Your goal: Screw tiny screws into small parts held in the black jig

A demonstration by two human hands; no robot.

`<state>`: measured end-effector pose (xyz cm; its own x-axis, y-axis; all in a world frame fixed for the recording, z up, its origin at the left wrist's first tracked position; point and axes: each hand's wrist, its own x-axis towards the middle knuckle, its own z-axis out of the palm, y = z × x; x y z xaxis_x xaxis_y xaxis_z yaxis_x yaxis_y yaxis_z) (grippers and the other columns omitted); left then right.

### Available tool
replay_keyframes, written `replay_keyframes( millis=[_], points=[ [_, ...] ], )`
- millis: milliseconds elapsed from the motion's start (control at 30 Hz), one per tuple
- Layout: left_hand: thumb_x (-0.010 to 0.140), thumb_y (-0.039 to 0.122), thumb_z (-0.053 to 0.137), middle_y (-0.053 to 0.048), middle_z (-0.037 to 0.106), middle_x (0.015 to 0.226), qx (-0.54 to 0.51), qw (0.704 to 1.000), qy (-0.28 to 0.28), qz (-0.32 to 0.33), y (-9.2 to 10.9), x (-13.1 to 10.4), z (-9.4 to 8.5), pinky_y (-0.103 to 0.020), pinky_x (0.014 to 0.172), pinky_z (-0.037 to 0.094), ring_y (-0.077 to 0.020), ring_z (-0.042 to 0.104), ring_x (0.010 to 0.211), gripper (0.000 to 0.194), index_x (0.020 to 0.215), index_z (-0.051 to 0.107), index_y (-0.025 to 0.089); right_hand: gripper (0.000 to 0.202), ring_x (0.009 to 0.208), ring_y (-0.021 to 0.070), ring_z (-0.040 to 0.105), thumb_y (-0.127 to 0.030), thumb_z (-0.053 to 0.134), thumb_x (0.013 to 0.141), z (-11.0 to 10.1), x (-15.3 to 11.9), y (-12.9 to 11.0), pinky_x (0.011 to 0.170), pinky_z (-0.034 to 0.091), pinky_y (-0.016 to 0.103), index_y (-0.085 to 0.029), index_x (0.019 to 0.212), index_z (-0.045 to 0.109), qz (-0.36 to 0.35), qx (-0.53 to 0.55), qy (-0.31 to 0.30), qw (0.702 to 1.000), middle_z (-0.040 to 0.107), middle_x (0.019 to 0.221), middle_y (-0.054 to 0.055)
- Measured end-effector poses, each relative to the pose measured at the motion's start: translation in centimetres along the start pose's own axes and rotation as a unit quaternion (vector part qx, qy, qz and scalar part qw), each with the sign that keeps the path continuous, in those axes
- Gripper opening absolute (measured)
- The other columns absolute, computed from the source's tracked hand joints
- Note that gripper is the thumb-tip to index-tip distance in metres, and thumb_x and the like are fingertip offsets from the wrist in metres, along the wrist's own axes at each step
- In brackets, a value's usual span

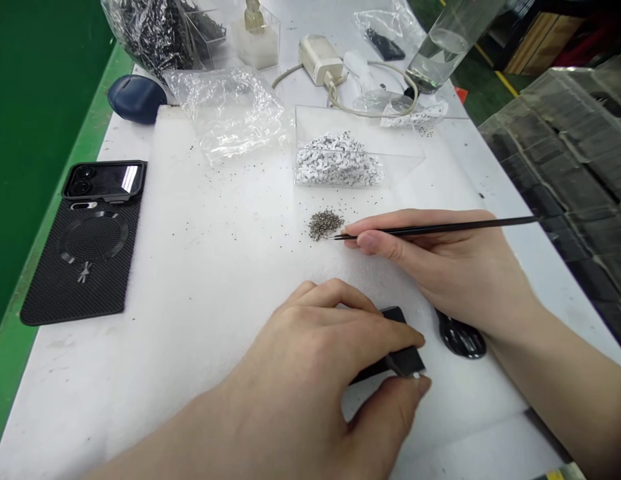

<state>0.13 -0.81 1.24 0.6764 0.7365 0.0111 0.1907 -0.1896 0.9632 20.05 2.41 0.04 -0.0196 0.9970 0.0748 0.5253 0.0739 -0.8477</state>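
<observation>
My right hand (440,260) pinches a pair of black tweezers (460,227) between thumb and fingers. The tips of the tweezers point left, at the edge of a small pile of tiny metal pieces (325,224) on the white foam sheet (230,260). Closer to me, my left hand (335,360) is closed around a black block (406,361) with an angled end. A tiny white piece (416,375) shows at that end, beside the left thumb tip. Part of the block is hidden under the fingers.
Behind the pile is a clear tray (360,160) of small white pieces. A glossy black object (461,337) lies by my right wrist. A black phone (105,180) with its case is at left. Farther back are plastic bags (230,110), a charger (320,60) and a clear container of liquid (443,50).
</observation>
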Motion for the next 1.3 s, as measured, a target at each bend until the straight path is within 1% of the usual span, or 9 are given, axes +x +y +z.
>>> replay_keyframes(
  millis=[200, 367, 533, 733, 900, 1033, 1167, 1300],
  points=[
    [0.092, 0.013, 0.069, -0.002, 0.083, 0.096, 0.001, 1.0, 0.002, 0.005, -0.2, 0.0, 0.2, -0.034, 0.102, 0.058, -0.0194, 0.071, 0.098, 0.019, 0.106, 0.082, 0.014, 0.007, 0.092, 0.0115, 0.082, -0.033, 0.085, 0.088, 0.01, -0.09, -0.03, 0.083, 0.066, 0.014, -0.036, 0.095, 0.087, -0.006, -0.011, 0.001, 1.0, 0.086, 0.094, -0.009],
    [0.093, 0.014, 0.07, -0.001, 0.083, 0.097, 0.005, 1.0, -0.001, 0.001, -0.07, 0.1, 0.14, -0.034, 0.104, 0.057, -0.0191, 0.071, 0.1, 0.02, 0.108, 0.082, 0.014, 0.008, 0.091, 0.0123, 0.083, -0.031, 0.086, 0.087, 0.14, 0.02, -0.02, 0.08, 0.067, 0.014, -0.037, 0.092, 0.087, -0.008, -0.018, 0.0, 1.0, 0.086, 0.096, -0.01],
    [0.093, 0.014, 0.07, -0.001, 0.083, 0.098, 0.011, 1.0, 0.002, -0.002, -0.07, 0.07, 0.15, -0.034, 0.103, 0.058, -0.019, 0.071, 0.1, 0.02, 0.109, 0.082, 0.014, 0.008, 0.092, 0.0126, 0.083, -0.033, 0.085, 0.087, 0.12, -0.01, -0.04, 0.08, 0.067, 0.015, -0.037, 0.094, 0.087, -0.007, -0.022, 0.002, 1.0, 0.086, 0.095, -0.009],
    [0.092, 0.014, 0.071, -0.001, 0.083, 0.099, 0.004, 1.0, 0.003, -0.001, -0.26, 0.06, 0.3, -0.034, 0.105, 0.057, -0.0193, 0.071, 0.101, 0.022, 0.11, 0.082, 0.014, 0.006, 0.091, 0.0106, 0.082, -0.032, 0.084, 0.089, 0.07, 0.03, -0.1, 0.085, 0.065, 0.014, -0.036, 0.093, 0.086, -0.006, -0.006, -0.01, 1.0, 0.086, 0.094, -0.009],
    [0.091, 0.015, 0.071, 0.0, 0.083, 0.1, 0.001, 1.0, 0.001, -0.006, -0.26, 0.21, 0.3, -0.035, 0.103, 0.058, -0.0196, 0.071, 0.101, 0.021, 0.109, 0.082, 0.015, 0.006, 0.091, 0.0111, 0.081, -0.031, 0.083, 0.09, 0.08, 0.04, -0.07, 0.086, 0.065, 0.016, -0.036, 0.092, 0.086, -0.006, 0.014, -0.013, 1.0, 0.086, 0.093, -0.009],
    [0.091, 0.015, 0.071, 0.0, 0.083, 0.098, -0.005, 1.0, -0.002, -0.008, -0.14, 0.2, 0.17, -0.036, 0.103, 0.058, -0.02, 0.071, 0.101, 0.022, 0.11, 0.082, 0.015, 0.005, 0.092, 0.0108, 0.081, -0.033, 0.083, 0.09, 0.03, 0.05, -0.04, 0.086, 0.065, 0.015, -0.036, 0.093, 0.086, 0.002, 0.022, -0.014, 1.0, 0.086, 0.094, -0.009],
    [0.092, 0.016, 0.07, 0.0, 0.083, 0.101, -0.006, 1.0, -0.003, -0.014, 0.04, 0.23, -0.06, -0.038, 0.104, 0.058, -0.021, 0.071, 0.102, 0.021, 0.109, 0.082, 0.016, 0.005, 0.094, 0.0138, 0.082, -0.035, 0.083, 0.091, -0.15, 0.03, -0.09, 0.089, 0.066, 0.02, -0.036, 0.093, 0.086, -0.002, 0.011, -0.016, 1.0, 0.086, 0.095, -0.007],
    [0.093, 0.015, 0.068, -0.002, 0.083, 0.101, -0.002, 1.0, -0.009, -0.013, 0.21, 0.11, -0.27, -0.039, 0.105, 0.058, -0.0221, 0.071, 0.103, 0.021, 0.109, 0.082, 0.015, 0.006, 0.097, 0.0169, 0.082, -0.037, 0.083, 0.089, -0.16, 0.0, -0.11, 0.088, 0.068, 0.024, -0.036, 0.094, 0.086, -0.002, -0.004, -0.019, 1.0, 0.086, 0.098, -0.006]
  ],
)
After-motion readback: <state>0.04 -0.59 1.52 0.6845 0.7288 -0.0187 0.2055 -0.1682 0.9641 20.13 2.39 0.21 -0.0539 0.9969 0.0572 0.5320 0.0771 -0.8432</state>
